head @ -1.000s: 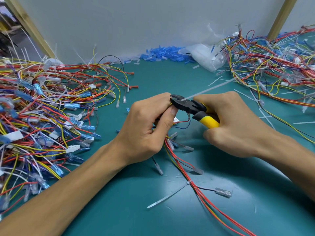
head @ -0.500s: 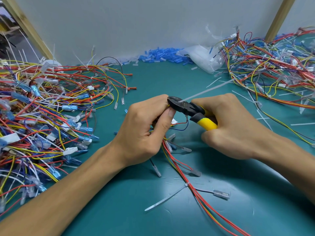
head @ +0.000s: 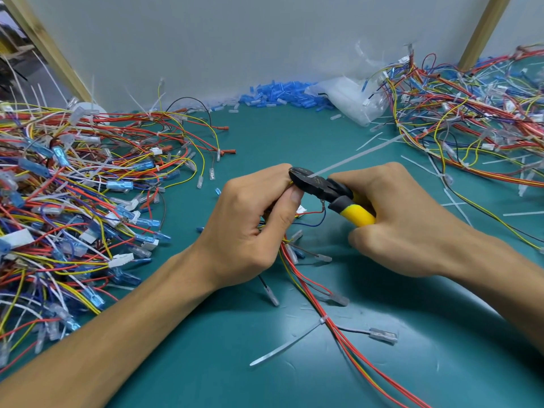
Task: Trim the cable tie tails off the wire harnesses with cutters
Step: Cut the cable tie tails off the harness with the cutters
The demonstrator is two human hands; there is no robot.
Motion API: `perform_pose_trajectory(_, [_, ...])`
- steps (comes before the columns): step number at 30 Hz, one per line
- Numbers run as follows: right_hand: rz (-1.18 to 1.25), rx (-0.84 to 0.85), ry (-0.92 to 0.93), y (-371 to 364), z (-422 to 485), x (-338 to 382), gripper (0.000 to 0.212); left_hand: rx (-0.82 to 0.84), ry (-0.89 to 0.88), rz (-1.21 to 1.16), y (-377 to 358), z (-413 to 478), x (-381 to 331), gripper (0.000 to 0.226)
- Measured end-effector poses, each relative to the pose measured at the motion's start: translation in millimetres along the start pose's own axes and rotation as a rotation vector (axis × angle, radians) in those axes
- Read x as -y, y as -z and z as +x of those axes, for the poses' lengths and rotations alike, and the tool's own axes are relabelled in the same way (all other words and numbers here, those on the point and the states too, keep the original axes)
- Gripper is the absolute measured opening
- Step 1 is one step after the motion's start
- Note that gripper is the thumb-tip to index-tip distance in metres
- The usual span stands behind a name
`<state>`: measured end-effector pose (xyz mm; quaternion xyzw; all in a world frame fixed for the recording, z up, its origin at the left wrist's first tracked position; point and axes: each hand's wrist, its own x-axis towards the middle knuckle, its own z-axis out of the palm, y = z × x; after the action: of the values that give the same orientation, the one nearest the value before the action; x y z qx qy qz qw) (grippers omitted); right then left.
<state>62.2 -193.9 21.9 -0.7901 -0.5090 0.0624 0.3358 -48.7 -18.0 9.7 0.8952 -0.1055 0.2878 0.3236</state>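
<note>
My left hand (head: 253, 219) grips a wire harness (head: 332, 319) of red, yellow and green wires that trails toward the lower right of the green table. My right hand (head: 403, 219) holds yellow-handled cutters (head: 326, 188) whose black jaws sit at my left fingertips, around the base of a long white cable tie tail (head: 359, 156) that points up and right. A second tie tail (head: 282, 346) sticks out of the harness lower down.
A big tangle of harnesses (head: 73, 207) fills the left side, and another pile (head: 471, 122) fills the far right. Blue terminal sleeves (head: 279, 95) and a clear plastic bag (head: 350, 98) lie against the back wall. Cut tie tails (head: 459, 198) are scattered at the right.
Both hands and the cutters have stayed almost in place. The jaws remain at the base of the tie tail, which is still attached.
</note>
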Motion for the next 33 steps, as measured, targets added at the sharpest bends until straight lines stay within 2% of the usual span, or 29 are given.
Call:
perform_pose_trajectory(14, [-0.052, -0.019, 0.005, 2.0, -0.1, -0.8, 0.021, 0.006, -0.001, -0.026, -0.9, -0.4, 0.0, 0.035])
perform_pose_trajectory(22, [-0.082, -0.049, 0.004, 0.3, 1.2, -3.1, 0.008, 0.007, 0.010, -0.031, -0.1, -0.3, 0.7, 0.032])
perform_pose_trajectory(33, [-0.028, -0.008, 0.011, 2.1, -0.2, 1.7, 0.021, 0.008, 0.008, -0.025, 0.3, -0.6, 0.3, 0.033])
